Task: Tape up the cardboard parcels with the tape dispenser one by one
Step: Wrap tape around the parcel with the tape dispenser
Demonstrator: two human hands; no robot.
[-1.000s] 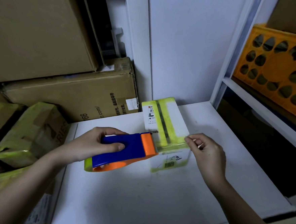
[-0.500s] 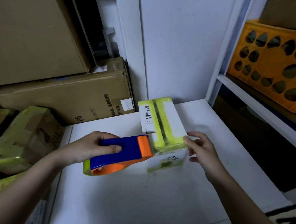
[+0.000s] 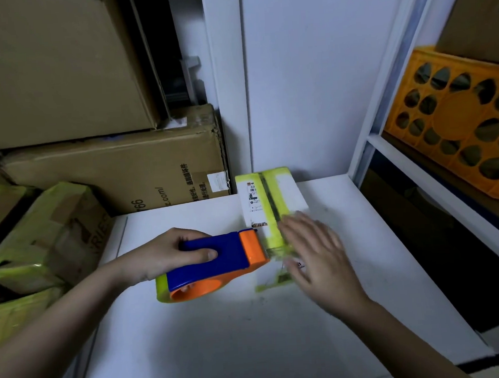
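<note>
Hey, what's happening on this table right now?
A person is taping up a small white parcel on a white table. The left hand grips a blue and orange tape dispenser with its orange end against the parcel's near left edge. The right hand, blurred, lies with straight fingers over the near end, where yellow-green tape runs.

Left hand (image 3: 170,255), forearm entering from lower left, grips the tape dispenser (image 3: 215,263), thumb on its side. Right hand (image 3: 318,255), blurred, fingers extended, lies just right of the dispenser's nose.
</note>
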